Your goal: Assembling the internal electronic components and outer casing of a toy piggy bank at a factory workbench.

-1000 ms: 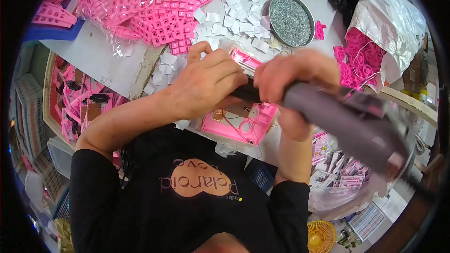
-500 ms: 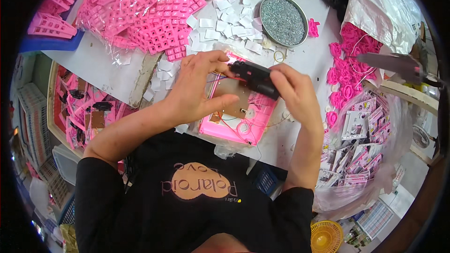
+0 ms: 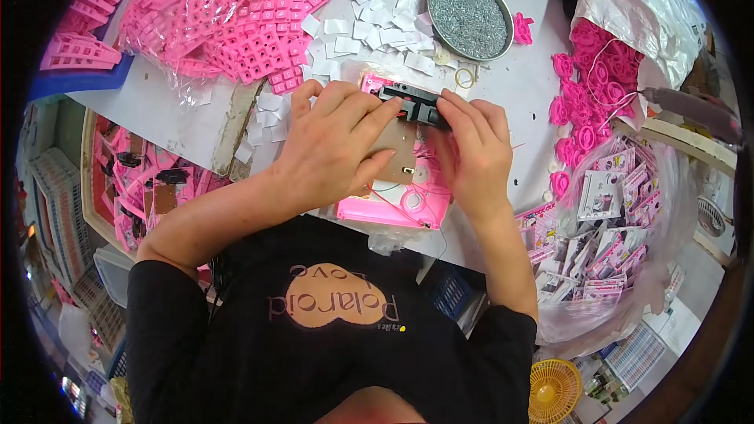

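A pink plastic toy shell (image 3: 393, 208) lies open on the grey table in front of me, with a brown circuit board (image 3: 397, 153), thin wires and a small round speaker inside. My left hand (image 3: 334, 145) lies flat over the shell and board, its fingers reaching a small black part (image 3: 412, 102) at the shell's far edge. My right hand (image 3: 471, 149) pinches the same black part from the right side. Both hands touch it together.
Pink keypad pieces (image 3: 236, 8) lie heaped under clear plastic at the far left, with white paper squares (image 3: 369, 23) beside them. A round tin of screws (image 3: 469, 6) sits at the back. Pink round parts (image 3: 581, 102) and a bag of packaged toys (image 3: 605, 220) are at right. A grey power screwdriver (image 3: 691, 110) hangs at right.
My right hand has let go of the grey power screwdriver, which swung away to the right. That hand then came down onto the black part at the shell's far edge, joining the left hand.
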`<act>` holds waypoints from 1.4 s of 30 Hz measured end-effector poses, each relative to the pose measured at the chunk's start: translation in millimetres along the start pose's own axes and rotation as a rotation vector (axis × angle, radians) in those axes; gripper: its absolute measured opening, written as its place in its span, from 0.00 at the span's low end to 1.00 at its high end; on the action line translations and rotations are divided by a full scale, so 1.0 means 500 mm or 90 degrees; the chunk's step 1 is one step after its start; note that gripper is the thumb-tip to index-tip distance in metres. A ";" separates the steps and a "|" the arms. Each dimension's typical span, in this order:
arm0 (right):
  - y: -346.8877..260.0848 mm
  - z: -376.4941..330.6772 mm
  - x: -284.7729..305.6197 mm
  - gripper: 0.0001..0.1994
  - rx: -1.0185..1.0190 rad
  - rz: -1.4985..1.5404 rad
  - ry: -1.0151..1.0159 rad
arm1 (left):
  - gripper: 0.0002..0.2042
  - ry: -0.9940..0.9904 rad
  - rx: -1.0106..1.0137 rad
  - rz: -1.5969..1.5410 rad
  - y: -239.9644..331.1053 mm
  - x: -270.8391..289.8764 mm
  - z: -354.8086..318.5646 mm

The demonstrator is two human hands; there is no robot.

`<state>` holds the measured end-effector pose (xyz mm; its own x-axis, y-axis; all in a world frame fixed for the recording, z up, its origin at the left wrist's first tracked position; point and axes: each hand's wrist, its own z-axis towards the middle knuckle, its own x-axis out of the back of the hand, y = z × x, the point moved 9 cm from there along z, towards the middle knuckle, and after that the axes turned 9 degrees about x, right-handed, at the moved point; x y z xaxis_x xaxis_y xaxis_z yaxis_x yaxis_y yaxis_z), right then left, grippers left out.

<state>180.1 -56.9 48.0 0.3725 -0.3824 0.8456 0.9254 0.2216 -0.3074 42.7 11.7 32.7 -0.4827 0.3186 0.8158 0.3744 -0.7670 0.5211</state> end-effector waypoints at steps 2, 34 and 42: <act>0.012 -0.004 -0.005 0.19 -0.039 0.018 -0.018 | 0.27 -0.004 0.002 0.037 0.007 0.011 0.009; 0.128 0.118 0.195 0.37 -0.126 0.665 0.296 | 0.07 -0.074 0.006 0.009 0.014 -0.049 0.290; -0.034 0.098 0.155 0.26 -0.071 0.921 0.375 | 0.07 0.061 -0.119 -0.205 0.041 0.034 0.032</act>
<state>190.1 -46.6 140.2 0.8648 -0.2007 -0.4603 -0.2391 0.6416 -0.7288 54.7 10.4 61.4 -0.6274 0.5128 0.5861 0.0445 -0.7278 0.6844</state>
